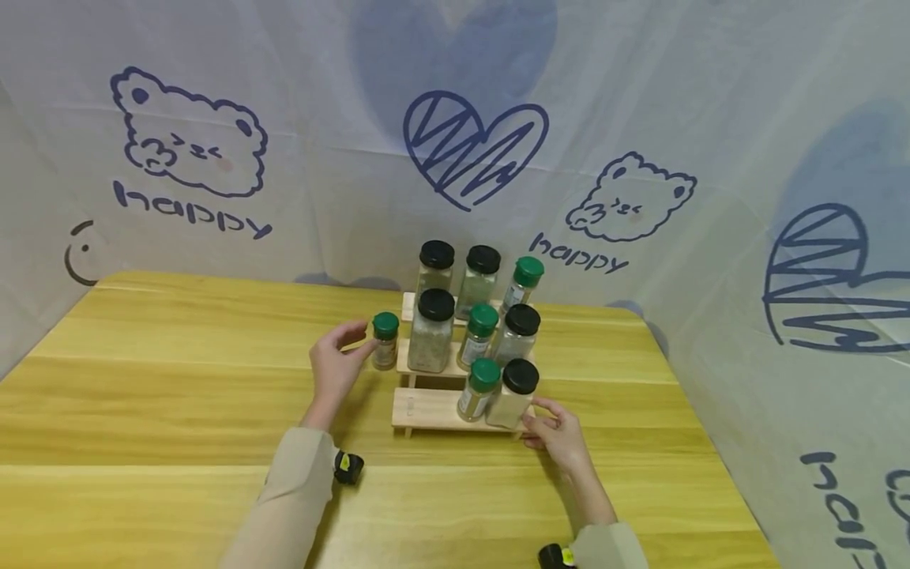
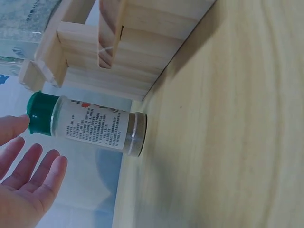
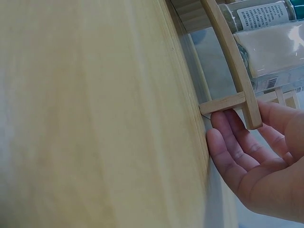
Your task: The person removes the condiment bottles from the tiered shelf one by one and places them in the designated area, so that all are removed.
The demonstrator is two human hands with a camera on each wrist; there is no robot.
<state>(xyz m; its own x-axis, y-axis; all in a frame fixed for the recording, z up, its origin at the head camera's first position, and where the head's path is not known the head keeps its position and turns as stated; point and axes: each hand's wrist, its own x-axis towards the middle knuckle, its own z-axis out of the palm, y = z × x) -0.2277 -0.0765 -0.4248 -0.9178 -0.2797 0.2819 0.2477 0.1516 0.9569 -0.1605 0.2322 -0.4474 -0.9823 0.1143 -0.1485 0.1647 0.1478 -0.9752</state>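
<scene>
A small spice jar with a green cap [image 1: 385,341] stands upright on the table, left of the wooden spice rack [image 1: 426,407]. My left hand [image 1: 340,359] is beside this jar. In the left wrist view its thumb [image 2: 13,128] meets the edge of the green cap, while the other fingers spread apart from the jar. My right hand [image 1: 562,438] grips the right end of the rack's lowest shelf. In the right wrist view, fingers [image 3: 232,147] curl under that end, near its leg. Black-capped jar [image 1: 513,395] and green-capped jar [image 1: 479,391] stand on this lowest shelf.
Several more jars fill the middle and top tiers, among them a tall black-capped jar [image 1: 431,332]. The wooden table [image 1: 178,395] reaches back to a white cloth [image 1: 320,158] printed with bears and hearts. Another cloth side [image 1: 782,395] rises along the right table edge.
</scene>
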